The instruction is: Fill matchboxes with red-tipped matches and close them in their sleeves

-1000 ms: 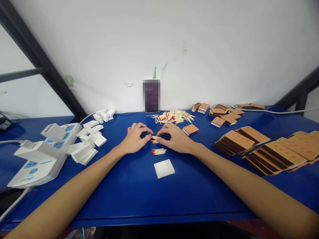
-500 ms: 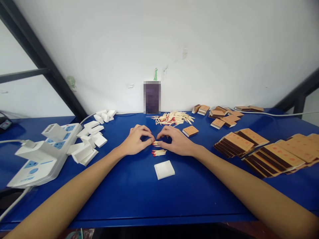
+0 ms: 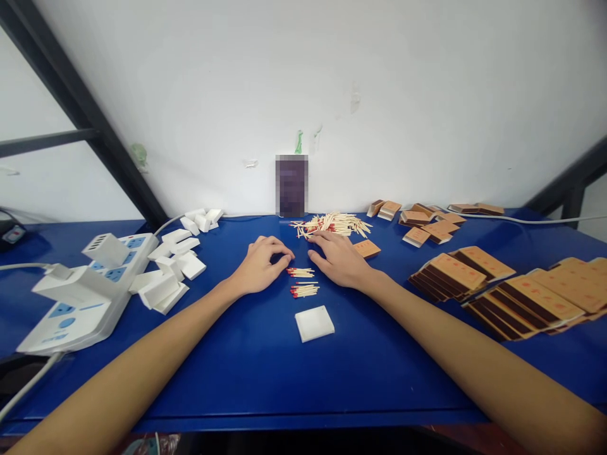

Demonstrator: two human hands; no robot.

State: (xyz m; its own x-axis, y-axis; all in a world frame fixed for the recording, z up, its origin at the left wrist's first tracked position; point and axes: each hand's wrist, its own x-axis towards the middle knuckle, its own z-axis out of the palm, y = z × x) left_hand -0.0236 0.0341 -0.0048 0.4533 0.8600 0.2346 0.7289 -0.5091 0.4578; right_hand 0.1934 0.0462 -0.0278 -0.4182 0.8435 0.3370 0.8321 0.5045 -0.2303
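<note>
Two small rows of red-tipped matches lie on the blue table, a far row [image 3: 301, 273] and a near row [image 3: 305, 290]. Just left of the far row is my left hand [image 3: 263, 264], thumb and forefinger curled together; whether anything sits between the tips is hidden. My right hand [image 3: 339, 259] is open over the table, its thumb apart and its fingertips by the front edge of a loose match pile [image 3: 336, 223]. Closer to me a white matchbox tray [image 3: 315, 323] lies flat. Partly behind my right hand is an orange matchbox sleeve [image 3: 368, 248].
On the left lie several white trays [image 3: 164, 287], beside a white power strip [image 3: 90, 316] with plugs and cables. Several orange sleeves [image 3: 429, 224] sit at the back right, with stacked flat ones [image 3: 535, 297] nearer. A pixelated dark object [image 3: 291, 186] stands against the wall.
My right hand has left the far match row, moving away from me toward the pile and opening. That row now shows fully. My left hand has stayed nearly in place.
</note>
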